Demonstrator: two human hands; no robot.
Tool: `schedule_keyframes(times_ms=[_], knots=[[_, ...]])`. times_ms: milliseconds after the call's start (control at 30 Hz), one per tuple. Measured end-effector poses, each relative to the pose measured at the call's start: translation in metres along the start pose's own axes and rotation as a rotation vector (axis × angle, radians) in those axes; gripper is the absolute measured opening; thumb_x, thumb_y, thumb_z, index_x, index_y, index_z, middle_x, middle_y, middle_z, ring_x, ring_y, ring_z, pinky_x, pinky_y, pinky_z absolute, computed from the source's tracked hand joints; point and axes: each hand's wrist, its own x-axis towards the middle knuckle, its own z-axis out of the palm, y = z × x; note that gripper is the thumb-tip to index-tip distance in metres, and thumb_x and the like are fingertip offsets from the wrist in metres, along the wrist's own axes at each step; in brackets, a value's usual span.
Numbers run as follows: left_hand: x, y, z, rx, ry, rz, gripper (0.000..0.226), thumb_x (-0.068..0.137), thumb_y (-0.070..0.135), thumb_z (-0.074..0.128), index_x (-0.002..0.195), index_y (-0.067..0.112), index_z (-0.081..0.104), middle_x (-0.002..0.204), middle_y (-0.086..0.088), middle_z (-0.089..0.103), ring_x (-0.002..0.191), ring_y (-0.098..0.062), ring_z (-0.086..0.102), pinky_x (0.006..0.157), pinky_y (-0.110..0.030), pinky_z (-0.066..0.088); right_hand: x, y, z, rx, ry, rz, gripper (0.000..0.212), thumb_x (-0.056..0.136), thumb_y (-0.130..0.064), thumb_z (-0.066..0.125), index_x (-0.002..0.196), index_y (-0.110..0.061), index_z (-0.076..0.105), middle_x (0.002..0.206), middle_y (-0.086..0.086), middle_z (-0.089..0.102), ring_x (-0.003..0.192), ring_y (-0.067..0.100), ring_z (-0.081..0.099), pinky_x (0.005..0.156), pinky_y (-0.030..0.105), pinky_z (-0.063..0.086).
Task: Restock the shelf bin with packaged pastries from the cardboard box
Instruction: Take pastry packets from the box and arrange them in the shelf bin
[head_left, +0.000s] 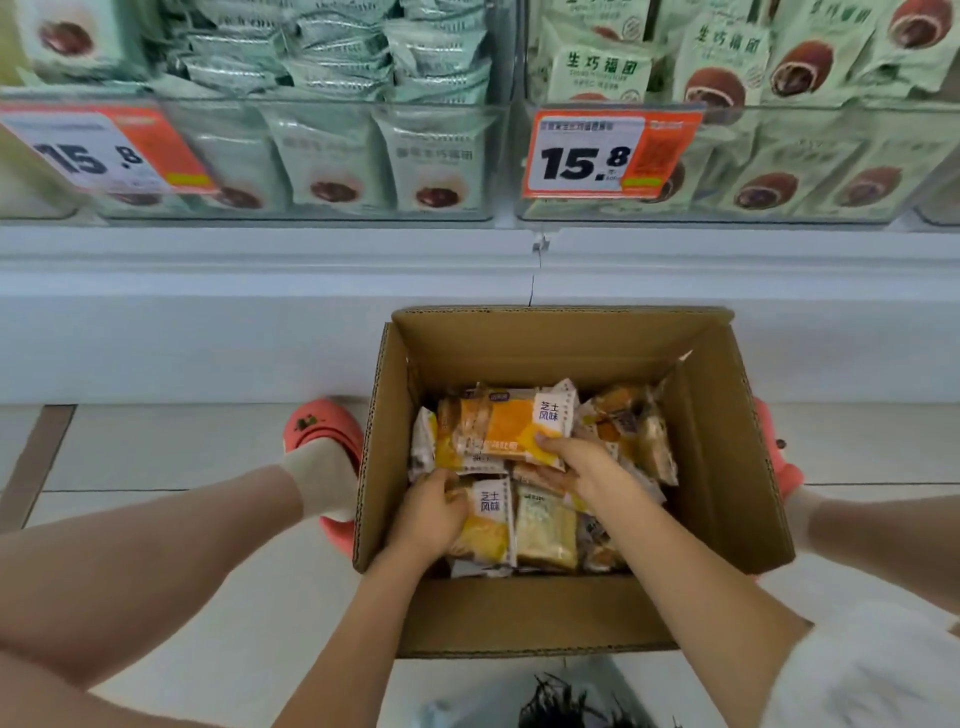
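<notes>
Head view: inside my cardboard box, left hand and right hand each grip yellow packaged pastries, apart, beneath the shelf bin.

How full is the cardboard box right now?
Partly full: yellow pastry packets cover the bottom of the cardboard box, with bare walls above them.

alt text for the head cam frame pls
Both hands reach into an open cardboard box on the floor: the right hand grips a yellow pastry packet, the left hand grips another below it. Clear shelf bins of green packets stand above.
</notes>
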Motion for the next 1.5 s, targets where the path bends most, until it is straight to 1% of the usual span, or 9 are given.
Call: schedule_keyframes(times_ms=[200,367,533,667,933,1033,1100,1267,1500], knots=[[0.007,0.014,-0.008,-0.583,-0.018,-0.193,0.039,0.096,0.046,0.045,0.112,0.015,0.062,0.096,-0.002,0.067,0.085,-0.016,0.061,0.081,-0.031,0.047,-0.028,0.013,-0.043,-0.097,-0.341,0.000,0.058,0.081,0.003,0.066,0.131,-0.017,0.047,0.115,0.007,0.064,0.104,0.022,0.063,0.078,0.035,0.055],[0.008,0.027,-0.005,-0.739,0.024,-0.213,0.066,0.087,0.071,0.036,0.110,0.016,0.063,0.104,-0.008,0.070,0.094,-0.022,0.066,0.090,-0.038,0.052,-0.052,0.007,-0.033,-0.150,-0.474,-0.102,0.024,0.093,-0.026,0.055,0.117,-0.026,0.053,0.116,0.004,0.065,0.106,0.021,0.063,0.086,0.038,0.054],[-0.007,0.049,-0.009,-0.727,0.124,0.001,0.063,0.095,0.057,0.020,0.076,0.010,0.057,0.065,-0.007,0.058,0.065,-0.020,0.058,0.060,-0.023,0.047,-0.056,0.009,-0.028,-0.391,0.011,-0.614,0.026,0.101,-0.033,0.038,0.087,-0.027,0.058,0.088,0.002,0.066,0.079,0.014,0.062,0.068,0.022,0.049],[-0.013,0.066,-0.004,-0.756,0.155,0.047,0.067,0.090,0.066,0.016,0.080,0.011,0.054,0.072,-0.014,0.051,0.068,-0.026,0.049,0.061,-0.031,0.039,-0.067,0.003,-0.029,-0.513,0.331,-0.925,0.028,0.101,-0.022,0.037,0.078,-0.017,0.052,0.065,-0.006,0.051,0.058,0.007,0.045,0.049,0.015,0.035],[-0.034,0.120,-0.043,-0.593,0.213,0.394,0.054,0.092,0.057,0.013,0.123,0.042,0.055,0.081,-0.007,0.071,0.075,-0.012,0.065,0.075,-0.028,0.048,-0.120,-0.064,-0.063,-0.618,0.170,-1.065,0.022,0.099,-0.030,0.043,0.115,-0.020,0.054,0.100,-0.010,0.063,0.094,0.015,0.064,0.074,0.019,0.046],[-0.049,0.165,-0.071,-0.478,0.288,0.626,0.057,0.096,0.053,0.011,0.125,0.036,0.057,0.077,-0.012,0.072,0.090,-0.013,0.067,0.095,-0.021,0.043,-0.177,-0.129,-0.075,-0.813,-0.004,-1.269,0.064,0.082,-0.034,0.070,0.137,-0.031,0.038,0.135,-0.014,0.048,0.124,0.005,0.044,0.101,0.024,0.037],[-0.058,0.202,-0.087,-0.419,0.321,0.763,0.062,0.098,0.051,0.014,0.109,0.025,0.068,0.065,-0.006,0.066,0.071,-0.010,0.064,0.073,-0.018,0.045,-0.213,-0.175,-0.074,-1.129,-0.095,-1.333,0.083,0.071,-0.038,0.079,0.141,-0.035,0.035,0.143,-0.011,0.045,0.129,0.011,0.042,0.105,0.032,0.036],[-0.080,0.292,-0.126,-0.298,0.469,1.028,0.085,0.089,0.071,0.014,0.088,0.003,0.065,0.055,-0.010,0.056,0.049,-0.024,0.049,0.048,-0.045,0.042,-0.278,-0.259,-0.070,-1.405,-0.122,-1.332,0.038,0.070,-0.034,0.081,0.098,-0.024,0.058,0.083,-0.005,0.062,0.074,0.004,0.056,0.061,0.024,0.040],[-0.122,0.399,-0.199,-0.036,1.008,1.243,0.053,0.092,0.059,0.024,0.111,0.019,0.053,0.083,0.018,0.064,0.065,0.005,0.054,0.052,-0.023,0.032,-0.383,-0.364,-0.121,-1.026,0.215,-1.779,0.042,0.064,-0.028,0.082,0.093,-0.004,0.063,0.061,-0.006,0.039,0.054,0.002,0.036,0.053,0.017,0.028]])
